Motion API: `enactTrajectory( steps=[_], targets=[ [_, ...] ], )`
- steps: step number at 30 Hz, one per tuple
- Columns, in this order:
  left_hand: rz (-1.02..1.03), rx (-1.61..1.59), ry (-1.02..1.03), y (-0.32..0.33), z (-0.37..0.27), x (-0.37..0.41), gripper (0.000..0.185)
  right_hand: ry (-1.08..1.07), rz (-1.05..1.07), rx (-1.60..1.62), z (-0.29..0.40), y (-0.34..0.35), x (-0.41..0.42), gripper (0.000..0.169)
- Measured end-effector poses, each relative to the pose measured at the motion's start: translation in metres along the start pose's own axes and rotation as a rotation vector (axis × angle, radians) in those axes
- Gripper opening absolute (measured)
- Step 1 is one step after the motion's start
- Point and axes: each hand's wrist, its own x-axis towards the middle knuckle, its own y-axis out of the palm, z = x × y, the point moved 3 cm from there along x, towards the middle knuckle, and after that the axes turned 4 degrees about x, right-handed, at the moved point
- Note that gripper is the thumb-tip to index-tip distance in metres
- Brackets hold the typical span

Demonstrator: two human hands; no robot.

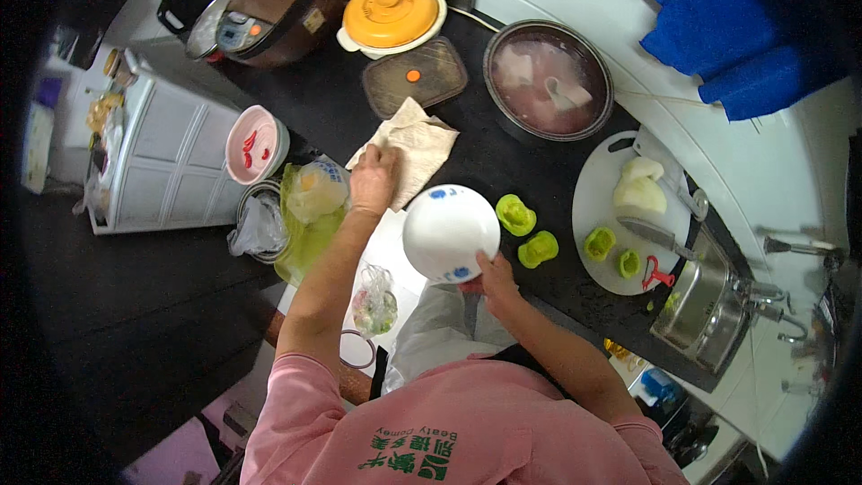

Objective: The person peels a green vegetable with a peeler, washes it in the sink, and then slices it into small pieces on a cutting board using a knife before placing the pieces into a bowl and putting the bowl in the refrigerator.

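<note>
My left hand [375, 178] lies on a cream cloth [423, 148] on the dark countertop, its fingers curled onto the fabric. With my right hand [497, 284] I grip the near rim of a white plate [450, 232] with blue motifs. The plate is held over the counter's front edge, and nothing rests on its visible face. Just to the right of it, two hollowed green vegetable pieces [516, 214] sit on the counter. A white oval cutting board [592, 195] farther right carries two more green pieces, a peeled pale vegetable [640, 188], a cleaver [646, 232] and a red peeler [657, 274].
A pot [490, 81] of cloudy liquid with pale pieces stands at the back. Near it are an orange-lidded casserole [392, 13] and a flat container lid [411, 77]. At left, a pink bowl [252, 145] holds red pieces beside plastic bags [313, 195]. A steel sink [700, 310] is at right.
</note>
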Motion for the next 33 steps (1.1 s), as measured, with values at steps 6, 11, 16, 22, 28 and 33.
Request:
enactTrajectory(
  steps=[6, 11, 16, 22, 28, 33],
  targets=[
    [-0.257, -0.284, -0.166, -0.055, -0.025, -0.012, 0.030, -0.030, -0.021, 0.111, 0.027, 0.029, 0.028, 0.031],
    [0.277, -0.760, -0.536, -0.030, -0.042, -0.069, 0.030, -0.037, -0.044, 0.025, 0.043, 0.025, 0.036, 0.026],
    [0.477, -1.206, -0.780, -0.009, -0.070, -0.075, 0.037, -0.013, 0.054, 0.080, 0.038, 0.010, 0.034, 0.031],
    [0.402, -1.315, -0.971, 0.001, -0.092, -0.079, 0.033, -0.161, 0.320, -0.307, 0.070, -0.073, -0.060, 0.036],
    [0.264, -1.085, -0.938, -0.005, -0.101, -0.123, 0.019, -0.512, -0.348, -0.776, 0.090, -0.295, -0.100, 0.024],
    [0.343, -1.094, -0.809, -0.017, -0.123, -0.161, 0.012, -1.121, -0.788, -1.220, 0.130, -0.397, -0.087, 0.024]
  ],
)
